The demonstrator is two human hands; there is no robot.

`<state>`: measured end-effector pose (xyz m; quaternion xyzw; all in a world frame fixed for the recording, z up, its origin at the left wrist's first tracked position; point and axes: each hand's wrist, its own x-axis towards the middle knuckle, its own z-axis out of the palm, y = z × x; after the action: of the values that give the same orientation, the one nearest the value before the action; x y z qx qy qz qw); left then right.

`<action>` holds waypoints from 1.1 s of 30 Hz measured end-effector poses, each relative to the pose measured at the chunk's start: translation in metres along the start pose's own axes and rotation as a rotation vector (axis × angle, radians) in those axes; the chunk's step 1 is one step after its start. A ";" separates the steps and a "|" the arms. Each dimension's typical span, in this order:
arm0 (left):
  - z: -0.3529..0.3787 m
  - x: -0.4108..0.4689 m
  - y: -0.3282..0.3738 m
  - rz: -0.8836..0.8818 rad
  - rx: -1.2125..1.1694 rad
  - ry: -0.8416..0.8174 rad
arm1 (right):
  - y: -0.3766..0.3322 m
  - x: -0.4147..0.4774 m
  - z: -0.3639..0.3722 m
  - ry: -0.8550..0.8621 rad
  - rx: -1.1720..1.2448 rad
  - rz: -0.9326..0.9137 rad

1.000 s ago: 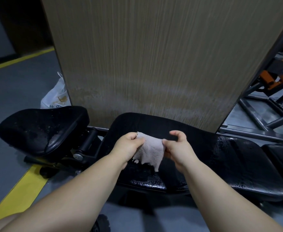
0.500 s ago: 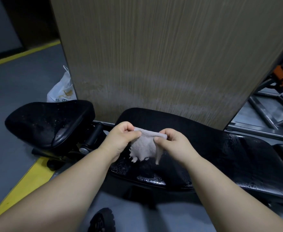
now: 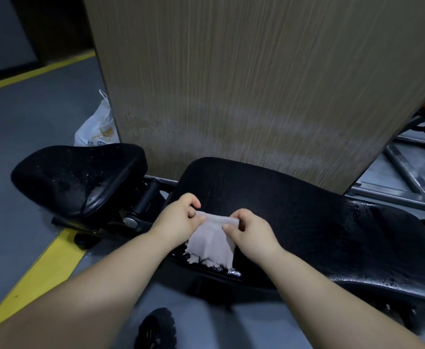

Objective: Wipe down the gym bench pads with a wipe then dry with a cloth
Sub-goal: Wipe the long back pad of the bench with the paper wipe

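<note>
We've got two black pads here: the small seat pad point(image 3: 78, 177) on the left and the long back pad point(image 3: 307, 222) stretching off to the right, both textured vinyl with wet beads and shiny streaks. One cloth point(image 3: 210, 241), pale pinkish-grey and fuzzy with a ragged lower edge, hangs just above the near end of the long pad. Our left hand point(image 3: 178, 217) and right hand point(image 3: 249, 231) each have a narrow pinch grip on its top corners. One white plastic bag point(image 3: 97, 129) sits on the grey floor point(image 3: 17, 117) behind the seat; its print is too blurry to read. One wood-grain panel point(image 3: 244, 84) stands behind, plus one black knobby wheel point(image 3: 157, 328) down near us
</note>
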<state>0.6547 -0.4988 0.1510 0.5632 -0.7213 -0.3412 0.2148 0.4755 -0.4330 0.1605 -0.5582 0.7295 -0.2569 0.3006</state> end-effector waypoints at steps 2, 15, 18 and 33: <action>0.003 0.000 -0.010 -0.016 0.217 0.029 | 0.007 0.002 0.011 0.050 -0.239 -0.051; 0.002 -0.003 -0.071 -0.078 0.176 -0.227 | -0.002 -0.007 0.075 -0.217 -0.689 -0.557; -0.002 0.003 -0.069 -0.137 -0.202 -0.098 | -0.002 -0.014 0.084 -0.248 -0.803 -0.646; 0.017 0.029 -0.064 -0.260 -0.702 0.123 | -0.040 0.115 0.080 -0.324 -0.739 -0.563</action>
<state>0.6781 -0.5307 0.0904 0.5617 -0.4686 -0.5576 0.3925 0.5374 -0.5576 0.1165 -0.8358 0.5363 0.0380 0.1108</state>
